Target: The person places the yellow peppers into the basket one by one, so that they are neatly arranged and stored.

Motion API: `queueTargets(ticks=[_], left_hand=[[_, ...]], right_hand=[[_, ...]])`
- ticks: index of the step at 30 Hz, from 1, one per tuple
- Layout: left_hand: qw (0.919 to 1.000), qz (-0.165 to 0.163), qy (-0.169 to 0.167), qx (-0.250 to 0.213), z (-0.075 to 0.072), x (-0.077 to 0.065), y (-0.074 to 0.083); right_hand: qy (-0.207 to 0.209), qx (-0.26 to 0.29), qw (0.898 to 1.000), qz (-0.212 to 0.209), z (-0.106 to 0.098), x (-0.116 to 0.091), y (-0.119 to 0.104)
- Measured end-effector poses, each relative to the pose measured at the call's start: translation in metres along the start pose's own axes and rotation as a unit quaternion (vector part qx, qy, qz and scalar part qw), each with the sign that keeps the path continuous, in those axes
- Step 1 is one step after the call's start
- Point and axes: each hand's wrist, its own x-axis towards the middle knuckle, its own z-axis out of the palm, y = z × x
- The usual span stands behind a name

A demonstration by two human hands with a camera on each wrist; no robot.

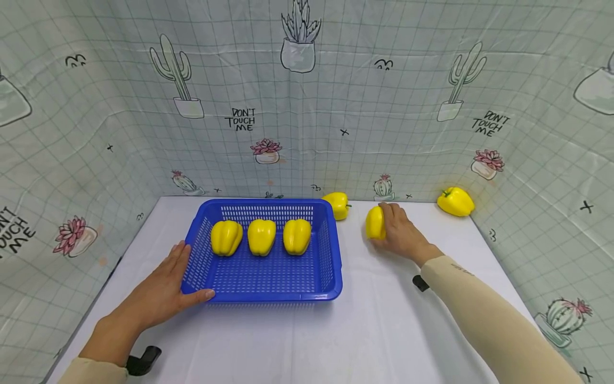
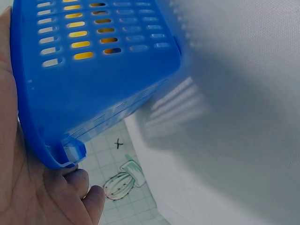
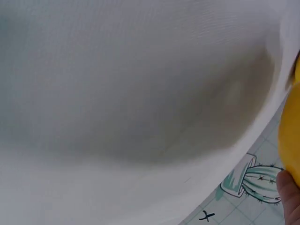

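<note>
A blue plastic basket stands on the white table with three yellow bell peppers in a row inside: left, middle and right. My left hand rests against the basket's near left corner, its fingers stretched along the left rim and the thumb over the front rim. To the basket's right, my right hand grips another yellow bell pepper from its right side. In the right wrist view only part of that pepper and one fingertip show at the right edge.
One yellow pepper lies behind the basket's far right corner. Another lies at the table's far right corner. A grid-patterned cloth with cactus prints rises behind and on both sides of the white tabletop.
</note>
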Motion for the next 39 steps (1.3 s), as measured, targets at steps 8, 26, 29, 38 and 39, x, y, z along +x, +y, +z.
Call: queueTargets(ticks=[8,26,29,38,39], left_hand=[[1.0,0.003,0.001,0.004,0.0,0.0,0.0],[0.9999,0.005,0.005,0.014,0.0,0.0,-0.004],[0.9998,0.005,0.004,0.017,-0.001,-0.001,-0.004],[0.9998,0.006,0.002,0.016,-0.004,-0.001,-0.004],[0.9999,0.005,0.001,0.016,-0.004,0.0,-0.004]], right_hand=[[0.069,0.034,0.995,-0.06,-0.006,-0.001,-0.015],[0.095,0.128,0.979,-0.127,-0.036,0.004,-0.084],[0.092,0.134,0.975,-0.15,-0.038,0.007,-0.095],[0.049,0.134,0.97,-0.196,-0.049,0.022,-0.141],[0.048,0.13,0.969,-0.203,-0.051,0.024,-0.147]])
